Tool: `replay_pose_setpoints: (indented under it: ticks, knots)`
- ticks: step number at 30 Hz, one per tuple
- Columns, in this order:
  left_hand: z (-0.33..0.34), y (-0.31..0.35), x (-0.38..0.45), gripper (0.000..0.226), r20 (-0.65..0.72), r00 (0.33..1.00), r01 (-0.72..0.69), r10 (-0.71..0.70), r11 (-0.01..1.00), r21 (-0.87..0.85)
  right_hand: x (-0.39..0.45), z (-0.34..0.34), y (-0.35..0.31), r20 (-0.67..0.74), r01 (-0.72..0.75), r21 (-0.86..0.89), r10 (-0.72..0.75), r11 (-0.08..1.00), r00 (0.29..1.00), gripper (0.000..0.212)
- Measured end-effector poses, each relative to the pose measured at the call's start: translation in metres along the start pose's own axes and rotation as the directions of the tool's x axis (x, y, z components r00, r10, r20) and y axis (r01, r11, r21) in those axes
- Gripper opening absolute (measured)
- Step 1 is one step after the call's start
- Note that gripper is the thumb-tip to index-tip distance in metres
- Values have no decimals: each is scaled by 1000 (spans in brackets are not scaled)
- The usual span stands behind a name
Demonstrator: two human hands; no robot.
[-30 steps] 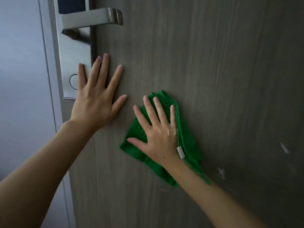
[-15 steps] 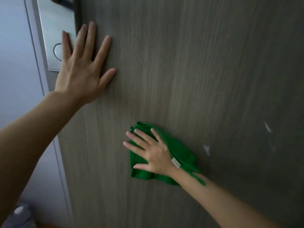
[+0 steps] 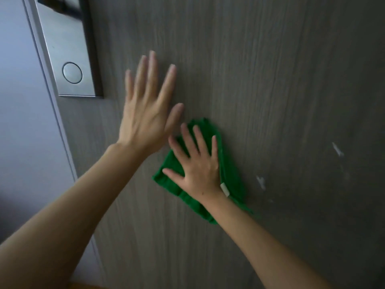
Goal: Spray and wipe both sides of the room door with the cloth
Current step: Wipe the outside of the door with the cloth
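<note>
The right hand [image 3: 200, 170] lay flat, fingers spread, pressing the green cloth [image 3: 227, 174] against the door [image 3: 270, 80], below and right of the lock plate [image 3: 68, 55]. The left hand [image 3: 145, 113] was open beside it, blurred. The cloth looked soft and floppy: best pinned under a flat palm at its middle, so it wouldn't bunch or slip

cloth [image 3: 231, 174] on door [image 3: 270, 80] | lock plate [image 3: 62, 49] upper left
</note>
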State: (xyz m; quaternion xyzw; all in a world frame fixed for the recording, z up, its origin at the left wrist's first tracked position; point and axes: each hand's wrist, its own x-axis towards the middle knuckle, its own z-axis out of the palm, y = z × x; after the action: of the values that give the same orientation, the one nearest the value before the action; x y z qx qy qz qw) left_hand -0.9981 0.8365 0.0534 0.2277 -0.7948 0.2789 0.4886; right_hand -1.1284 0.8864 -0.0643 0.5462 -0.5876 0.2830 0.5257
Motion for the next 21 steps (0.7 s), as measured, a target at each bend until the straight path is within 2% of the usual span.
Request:
replay_pose_setpoints:
  ticks: [4, 8, 10, 14, 17, 21]
  knots:
    - [21, 35, 6, 60, -32, 986, -165, 165, 986, -7, -53, 19, -17, 67, 158, 20, -159, 987, 985, 87]
    - [39, 51, 18, 60, -63, 984, -167, 169, 985, 29, -76, 21, -3, 122, 357, 77, -364, 931, 923, 94]
    - [43, 50, 20, 61, -68, 983, -167, 171, 984, 62, -72, 15, 20, 120, 386, 83, -393, 919, 912, 94]
    - [44, 49, 20, 61, -80, 981, -169, 174, 983, 68, -39, -15, 82, 24, 273, -4, -272, 962, 962, 81]
    - [45, 50, 20, 60, -103, 979, -172, 178, 983, 65, 0, -46, 132, -48, 44, -90, -49, 995, 998, 80]
    - [45, 50, 19, 61, -104, 979, -166, 174, 983, 76, 28, -65, 162, -115, -239, -145, 224, 960, 968, 85]
